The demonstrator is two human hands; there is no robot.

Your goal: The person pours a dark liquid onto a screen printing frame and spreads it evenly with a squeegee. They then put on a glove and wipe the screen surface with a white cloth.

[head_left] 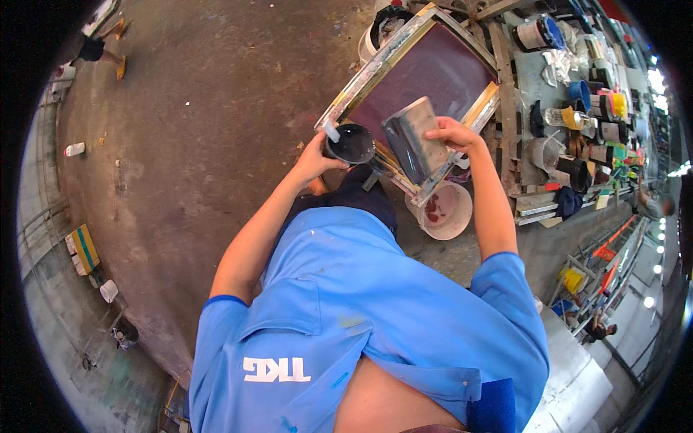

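My left hand point(317, 157) is closed round the side of a black cup point(351, 144) with dark liquid in it. A pale strip, perhaps a spatula end, shows at the cup's left rim. In my right hand point(456, 136) is a wide squeegee point(426, 137), tilted, with a tan face and a dark, glossy, wet-looking edge. Both hands are over the near end of a framed printing screen point(426, 76), whose mesh is dark purple inside a paint-smeared frame. Whether the squeegee touches the frame, I cannot tell.
A white bucket point(451, 216) with red stains inside stands under the screen's near corner. Another bucket point(367, 47) is by its far left side. On the right, a bench holds several paint pots, including a blue-rimmed tub point(540, 32). Other people are in the distance.
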